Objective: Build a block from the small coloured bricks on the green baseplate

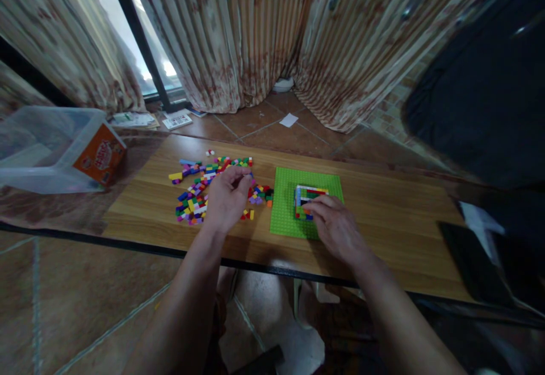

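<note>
A green baseplate (285,205) lies on the wooden table (383,210). On it stands a small hollow frame of mixed-colour bricks (307,196). My right hand (336,228) rests on the plate with its fingertips touching the frame's near side. Left of the plate lies a scatter of several small coloured bricks (200,185). My left hand (227,198) hovers over that pile, thumb and fingers pinched together at a brick I cannot make out clearly.
A clear plastic bin with an orange label (63,148) lies on its side at the far left. Curtains (255,34) hang behind the table. A dark object (472,261) and a dark cloth (489,97) sit at the right end.
</note>
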The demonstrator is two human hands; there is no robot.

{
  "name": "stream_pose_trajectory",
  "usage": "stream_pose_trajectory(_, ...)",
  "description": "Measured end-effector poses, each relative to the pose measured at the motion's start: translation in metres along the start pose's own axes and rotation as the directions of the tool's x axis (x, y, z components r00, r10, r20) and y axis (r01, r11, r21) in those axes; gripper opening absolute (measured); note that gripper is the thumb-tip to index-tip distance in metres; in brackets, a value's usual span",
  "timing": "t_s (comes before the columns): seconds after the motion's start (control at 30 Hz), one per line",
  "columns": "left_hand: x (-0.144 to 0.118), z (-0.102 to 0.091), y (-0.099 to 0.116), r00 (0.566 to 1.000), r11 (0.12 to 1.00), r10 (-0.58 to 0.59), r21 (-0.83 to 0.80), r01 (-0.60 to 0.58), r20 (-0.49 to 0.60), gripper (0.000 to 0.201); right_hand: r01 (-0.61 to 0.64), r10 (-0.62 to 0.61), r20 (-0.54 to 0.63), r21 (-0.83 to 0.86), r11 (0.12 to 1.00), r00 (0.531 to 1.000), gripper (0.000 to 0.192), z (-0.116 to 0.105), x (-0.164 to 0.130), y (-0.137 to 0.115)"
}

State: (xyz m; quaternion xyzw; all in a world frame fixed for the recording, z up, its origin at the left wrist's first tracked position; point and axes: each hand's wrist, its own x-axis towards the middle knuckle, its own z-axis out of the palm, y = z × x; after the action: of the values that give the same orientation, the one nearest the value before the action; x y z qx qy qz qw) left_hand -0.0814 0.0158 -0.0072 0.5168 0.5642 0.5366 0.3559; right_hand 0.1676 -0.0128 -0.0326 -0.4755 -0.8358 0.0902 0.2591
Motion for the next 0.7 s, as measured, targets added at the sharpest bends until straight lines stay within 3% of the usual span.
stream_pose_trajectory(0.7,0.0009,-0.0013,-0.003,0.999,0.998,0.029,0.063,-0.03,0.018,0.012,0.047,-0.047,-0.017,-0.021,0.999,0.999,0.024,0.0016,-0.0008,0.001)
